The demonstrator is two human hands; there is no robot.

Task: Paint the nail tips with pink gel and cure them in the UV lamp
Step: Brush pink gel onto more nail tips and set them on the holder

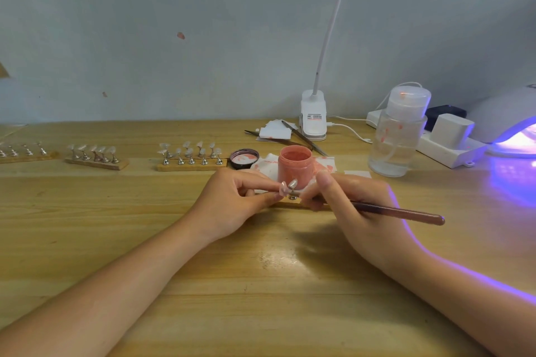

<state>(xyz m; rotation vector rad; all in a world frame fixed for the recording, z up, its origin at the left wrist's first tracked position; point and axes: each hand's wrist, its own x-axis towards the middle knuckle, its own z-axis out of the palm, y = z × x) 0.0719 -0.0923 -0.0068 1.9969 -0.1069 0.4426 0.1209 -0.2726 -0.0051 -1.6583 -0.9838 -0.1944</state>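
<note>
Nail tips between both hands, brush right

Both bare forearms reach in from the lower corners and converge toward the middle, wrists low over the counter. The left hand lies with its back turned up and outward, its fingers curled inward and its thumb and fingertips pinching something small. The right hand faces it, thumb raised, fingers bent round a thin handle that juts out to the right past the knuckles.
</note>
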